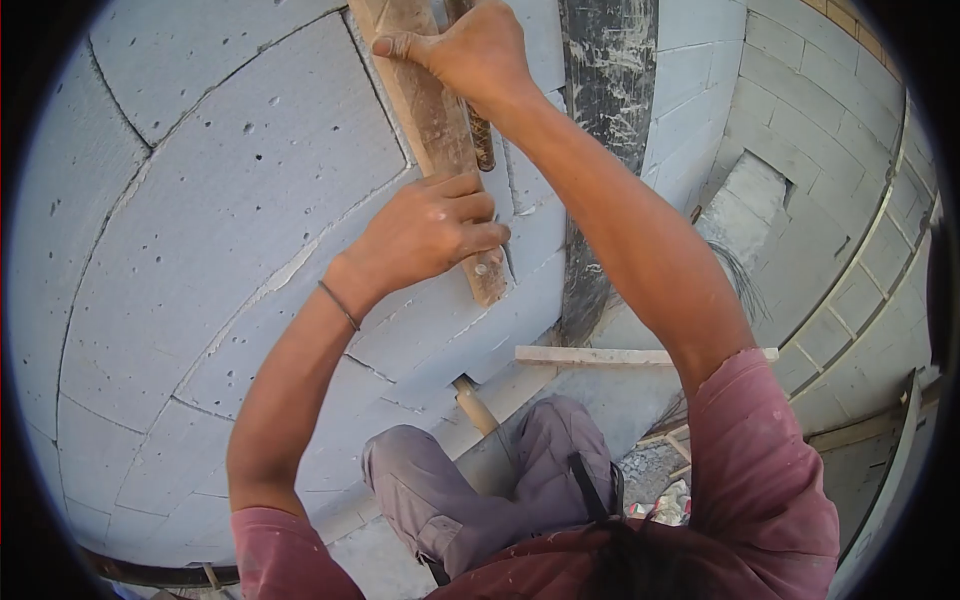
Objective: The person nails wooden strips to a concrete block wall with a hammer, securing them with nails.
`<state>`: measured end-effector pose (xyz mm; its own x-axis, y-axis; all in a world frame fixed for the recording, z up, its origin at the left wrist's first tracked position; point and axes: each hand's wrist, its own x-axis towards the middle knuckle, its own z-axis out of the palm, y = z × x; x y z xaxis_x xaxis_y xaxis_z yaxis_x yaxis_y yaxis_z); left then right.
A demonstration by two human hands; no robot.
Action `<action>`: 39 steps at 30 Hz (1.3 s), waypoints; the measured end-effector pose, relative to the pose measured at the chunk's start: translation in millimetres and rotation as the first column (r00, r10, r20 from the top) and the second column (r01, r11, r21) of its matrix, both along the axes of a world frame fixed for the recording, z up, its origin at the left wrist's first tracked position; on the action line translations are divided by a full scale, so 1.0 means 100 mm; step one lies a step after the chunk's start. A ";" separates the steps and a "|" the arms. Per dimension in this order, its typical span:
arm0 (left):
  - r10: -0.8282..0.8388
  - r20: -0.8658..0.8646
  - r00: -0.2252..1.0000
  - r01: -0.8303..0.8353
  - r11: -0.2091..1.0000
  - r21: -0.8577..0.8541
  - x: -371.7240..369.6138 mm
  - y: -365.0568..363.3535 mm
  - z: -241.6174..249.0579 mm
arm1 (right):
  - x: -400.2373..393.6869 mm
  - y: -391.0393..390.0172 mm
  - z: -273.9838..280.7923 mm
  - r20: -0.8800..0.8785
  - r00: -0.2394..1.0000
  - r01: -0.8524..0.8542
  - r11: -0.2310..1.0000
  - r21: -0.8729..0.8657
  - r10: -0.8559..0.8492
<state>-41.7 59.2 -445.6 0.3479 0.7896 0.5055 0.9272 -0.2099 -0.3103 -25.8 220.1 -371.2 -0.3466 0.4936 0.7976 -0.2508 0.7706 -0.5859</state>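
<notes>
A long wooden board lies against the pale block wall, tilted, running from the top edge down to the centre. My left hand has its fingers wrapped over the board's lower part, a little above its end. Higher up, near the top of the view, my right hand grips the same board, its thumb across the face. A rusty ribbed rod shows beside the board's right edge, below my right hand; its upper part is partly hidden.
A dark vertical strip runs down the wall at right. Below it, a thin wooden batten crosses near my right arm. A ladder-like frame curves along the far right. A short stub juts from the wall near my knees.
</notes>
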 end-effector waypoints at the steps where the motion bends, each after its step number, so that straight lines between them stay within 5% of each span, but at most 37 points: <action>1: -0.014 -0.016 1.000 0.012 0.992 -0.126 0.00 0.05 0.02 | 0.05 0.02 0.05 -0.001 0.996 -0.086 0.995 -0.040 0.086; 2: -0.029 -0.034 0.999 0.019 0.968 -0.251 -0.02 0.10 0.04 | 0.10 0.03 0.10 -0.009 0.985 -0.173 0.982 -0.080 0.173; 6: -0.091 -0.036 0.995 0.078 0.962 -0.261 -0.21 0.21 0.08 | 0.22 -0.01 0.13 0.077 0.986 -0.144 0.986 -0.081 0.150; 15: 0.107 -0.079 0.991 -0.122 0.969 -0.216 -0.43 0.16 -0.12 | 0.22 -0.11 0.04 -0.020 0.983 -0.181 0.979 -0.096 0.180; 20: 0.146 -0.112 0.983 -0.166 0.967 -0.196 -0.42 0.17 -0.13 | 0.33 0.01 0.07 -0.140 0.981 -0.138 0.990 -0.019 0.134; 22: 0.142 -0.101 0.985 -0.160 0.966 -0.201 -0.43 0.18 -0.11 | 0.50 0.18 0.06 -0.328 0.943 -0.058 0.998 0.019 0.061; 26: 0.152 -0.086 0.985 -0.170 0.950 -0.261 -0.44 0.17 -0.09 | 1.03 0.28 -0.54 -0.477 0.860 -0.240 0.969 -0.067 0.180; 28: 0.176 -0.066 0.982 -0.187 0.948 -0.255 -0.44 0.17 -0.11 | 1.37 0.14 -1.08 -0.384 0.883 -0.348 0.926 -0.145 0.272; 31: 0.179 -0.080 0.981 -0.192 0.958 -0.214 -0.46 0.17 -0.12 | 1.78 -0.02 -2.01 0.021 0.972 -0.213 0.919 -0.332 0.233; 34: 0.157 -0.132 0.979 -0.176 0.972 -0.155 -0.47 0.20 -0.14 | 2.14 -0.11 -3.01 0.302 0.876 -0.203 0.854 -0.480 0.377; 39: 0.167 -0.157 0.973 -0.194 0.964 -0.182 -0.49 0.21 -0.14 | 2.40 -0.45 -2.73 0.235 0.823 -0.210 0.660 -0.721 0.518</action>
<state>-90.9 80.4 -459.8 0.2462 0.9240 0.2927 0.9059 -0.1120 -0.4084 213.9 175.3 -644.1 -0.8100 0.5806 0.0825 -0.0584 0.0602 -0.9965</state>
